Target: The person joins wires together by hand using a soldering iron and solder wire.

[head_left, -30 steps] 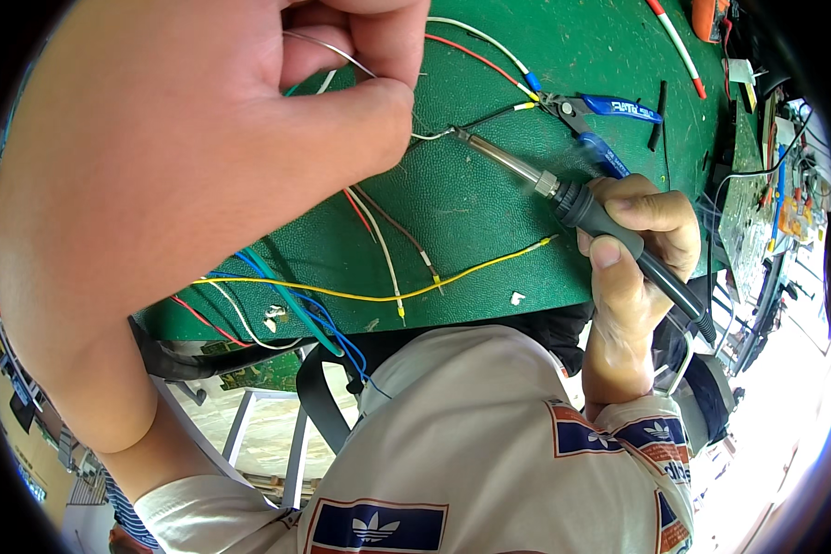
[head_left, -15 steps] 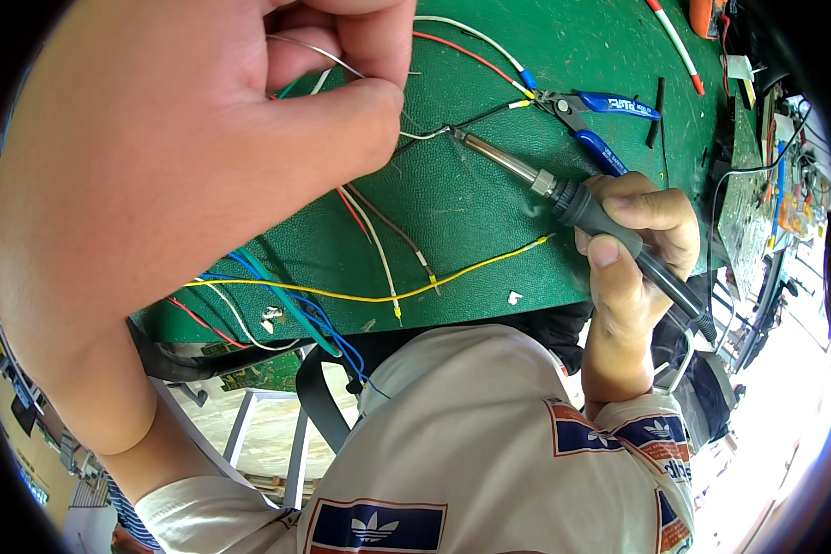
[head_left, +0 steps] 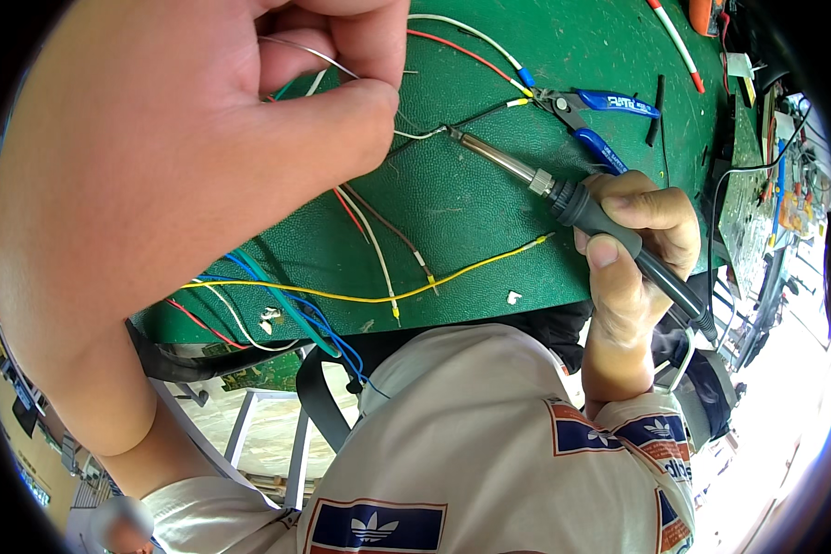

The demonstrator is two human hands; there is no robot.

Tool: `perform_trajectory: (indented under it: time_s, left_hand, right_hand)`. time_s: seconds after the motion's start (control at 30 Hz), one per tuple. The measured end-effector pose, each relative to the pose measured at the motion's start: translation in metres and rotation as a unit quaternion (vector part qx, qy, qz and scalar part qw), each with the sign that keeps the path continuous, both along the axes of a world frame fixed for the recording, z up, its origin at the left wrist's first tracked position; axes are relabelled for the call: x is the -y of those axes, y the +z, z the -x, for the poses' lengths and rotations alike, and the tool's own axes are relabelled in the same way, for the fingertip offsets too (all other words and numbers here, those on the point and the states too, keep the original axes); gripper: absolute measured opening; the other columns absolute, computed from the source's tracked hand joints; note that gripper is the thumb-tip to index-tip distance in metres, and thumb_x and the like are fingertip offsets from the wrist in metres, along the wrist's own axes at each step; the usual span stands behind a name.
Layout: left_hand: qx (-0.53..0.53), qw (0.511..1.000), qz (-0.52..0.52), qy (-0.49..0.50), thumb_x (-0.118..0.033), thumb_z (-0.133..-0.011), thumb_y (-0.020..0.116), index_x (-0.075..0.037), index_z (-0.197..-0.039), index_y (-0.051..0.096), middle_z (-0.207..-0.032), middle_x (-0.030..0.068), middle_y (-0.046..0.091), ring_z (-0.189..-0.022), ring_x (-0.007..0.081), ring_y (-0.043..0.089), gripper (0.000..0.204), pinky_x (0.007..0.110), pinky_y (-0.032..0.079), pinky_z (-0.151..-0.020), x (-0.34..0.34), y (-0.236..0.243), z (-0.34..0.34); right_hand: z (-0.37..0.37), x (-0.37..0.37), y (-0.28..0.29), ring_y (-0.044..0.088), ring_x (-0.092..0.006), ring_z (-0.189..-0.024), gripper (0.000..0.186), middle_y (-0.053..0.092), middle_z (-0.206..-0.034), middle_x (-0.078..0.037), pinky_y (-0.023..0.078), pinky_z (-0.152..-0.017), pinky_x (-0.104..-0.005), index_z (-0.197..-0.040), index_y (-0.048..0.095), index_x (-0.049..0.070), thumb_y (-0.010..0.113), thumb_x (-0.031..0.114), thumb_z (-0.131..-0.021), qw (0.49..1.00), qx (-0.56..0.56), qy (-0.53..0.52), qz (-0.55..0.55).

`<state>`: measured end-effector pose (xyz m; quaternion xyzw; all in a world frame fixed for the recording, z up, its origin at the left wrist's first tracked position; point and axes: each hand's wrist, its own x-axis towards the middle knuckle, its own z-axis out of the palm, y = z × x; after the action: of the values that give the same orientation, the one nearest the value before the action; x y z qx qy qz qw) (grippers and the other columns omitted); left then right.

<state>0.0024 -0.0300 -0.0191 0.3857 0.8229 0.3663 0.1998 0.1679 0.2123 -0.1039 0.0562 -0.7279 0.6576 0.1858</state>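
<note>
A soldering iron (head_left: 499, 159) with a dark grey handle lies in the grip of my right hand (head_left: 639, 231), its metal tip pointing up and left. The tip meets the bare end of a white wire (head_left: 417, 136). My left hand (head_left: 332, 102), large at the upper left, pinches a thin silvery solder wire (head_left: 309, 48) between thumb and fingers. A fine strand leads from the fingertips toward the iron's tip. The rest of the white wire is hidden behind the left hand. Below the iron, a yellow wire (head_left: 360, 297) stretches across the green mat (head_left: 499, 268).
Blue-handled cutters (head_left: 563, 103) lie beyond the iron. White, red and brown wires (head_left: 388, 226) and blue and teal wires (head_left: 291, 295) spread near the table edge. A black tube (head_left: 656, 111) and a red-and-white stick (head_left: 679, 46) are at the right. A person (head_left: 123, 526) shows lower left.
My left hand has shifted very slightly left with the solder wire. The iron's tip has moved a touch left too. A person has come into view at the lower left.
</note>
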Motion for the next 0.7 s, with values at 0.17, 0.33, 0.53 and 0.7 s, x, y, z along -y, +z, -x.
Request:
perform_trajectory:
  time_s: [0.17,0.33,0.53,0.7]
  left_hand:
    - [0.001,1.000,0.005,0.005,-0.003,-0.075,0.064,0.000,-0.073,0.058,-0.062,-0.0054,0.045,-0.056,0.0012,0.030,0.007,0.021,0.025,-0.051,-0.0001,0.0001,-0.0006]
    - [0.006,1.000,0.000,0.005,-0.002,-0.075,0.064,-0.001,-0.072,0.058,-0.062,-0.0054,0.045,-0.056,0.0010,0.030,0.007,0.021,0.025,-0.051,-0.0014,-0.0017,-0.0003]
    - [0.002,1.000,0.006,0.003,-0.001,-0.075,0.064,-0.001,-0.072,0.057,-0.062,-0.0055,0.045,-0.056,0.0011,0.030,0.007,0.021,0.024,-0.051,-0.0009,-0.0002,-0.0002]
    - [-0.007,1.000,0.006,0.008,-0.001,-0.074,0.063,-0.001,-0.072,0.057,-0.063,-0.0054,0.045,-0.057,0.0014,0.030,0.006,0.021,0.024,-0.051,-0.0004,-0.0014,-0.0011]
  right_hand:
    - [-0.0002,0.0007,0.0015,0.052,-0.0091,-0.068,0.027,0.063,-0.089,-0.013,0.041,-0.059,-0.0217,-0.097,0.060,-0.002,0.077,0.005,-0.078,1.000,0.006,-0.001,0.000]
    - [0.0002,0.0008,0.0009,0.052,-0.0089,-0.068,0.027,0.063,-0.089,-0.012,0.041,-0.059,-0.0215,-0.097,0.060,-0.002,0.077,0.005,-0.078,1.000,0.003,-0.003,-0.004]
    - [0.0000,0.0005,0.0008,0.052,-0.0086,-0.067,0.026,0.063,-0.089,-0.013,0.041,-0.059,-0.0214,-0.097,0.060,-0.002,0.077,0.004,-0.078,1.000,0.003,0.000,-0.006]
    - [0.0006,0.0005,-0.0001,0.052,-0.0083,-0.067,0.026,0.063,-0.090,-0.013,0.040,-0.058,-0.0212,-0.097,0.060,-0.002,0.077,0.004,-0.078,1.000,0.003,0.000,0.001]
